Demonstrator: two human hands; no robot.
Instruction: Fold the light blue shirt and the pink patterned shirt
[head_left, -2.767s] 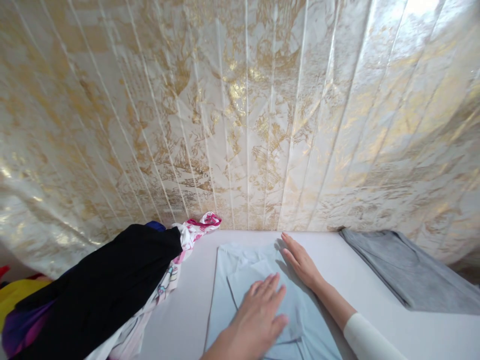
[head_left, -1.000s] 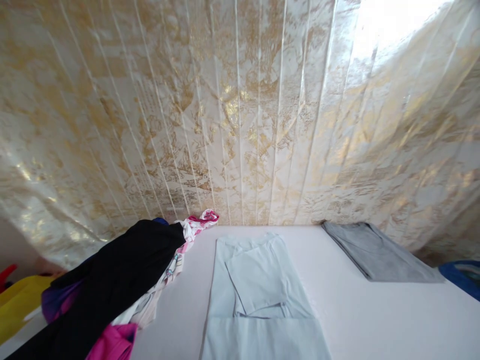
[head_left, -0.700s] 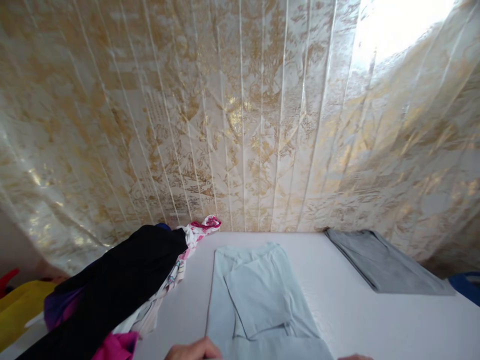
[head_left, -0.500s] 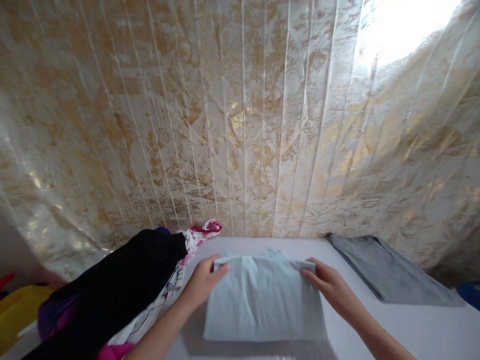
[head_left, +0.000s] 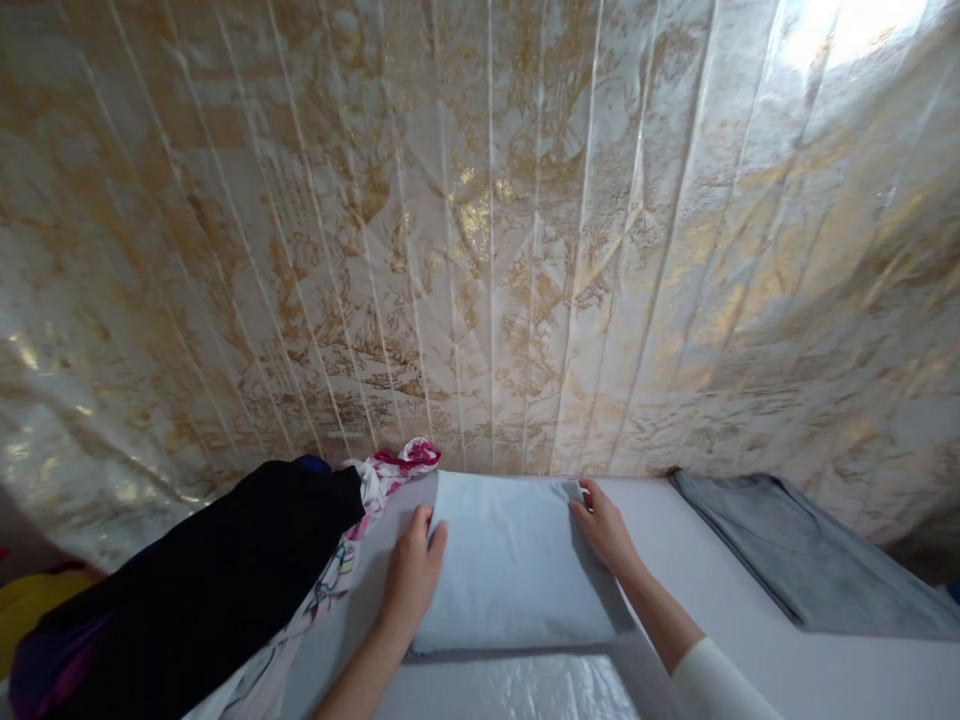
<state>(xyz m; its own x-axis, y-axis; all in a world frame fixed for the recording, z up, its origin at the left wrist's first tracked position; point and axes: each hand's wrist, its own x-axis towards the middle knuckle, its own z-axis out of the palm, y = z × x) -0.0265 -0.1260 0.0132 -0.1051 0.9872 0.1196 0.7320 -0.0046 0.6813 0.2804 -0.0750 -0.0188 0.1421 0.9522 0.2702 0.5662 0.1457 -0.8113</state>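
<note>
A light blue folded garment (head_left: pixel 517 570) lies in front of me as a nearly smooth rectangle on the white table. My left hand (head_left: pixel 412 570) holds its left edge, thumb on top and fingers at the side. At the far right corner, my right hand (head_left: pixel 606 528) grips the cloth between thumb and fingers. What kind of garment it is cannot be made out.
To the left lies a heap with a black garment (head_left: pixel 247 570) and a pink-and-white patterned cloth (head_left: pixel 390 475). A folded grey garment (head_left: pixel 817 555) rests at the right. Shiny clear plastic (head_left: pixel 555 688) is nearest me; a gold-patterned sheet (head_left: pixel 487 250) hangs behind.
The light blue garment's raised edge has gone away from me and down, so it now lies flatter. My right hand moved to the far corner, my left hand down the left side.
</note>
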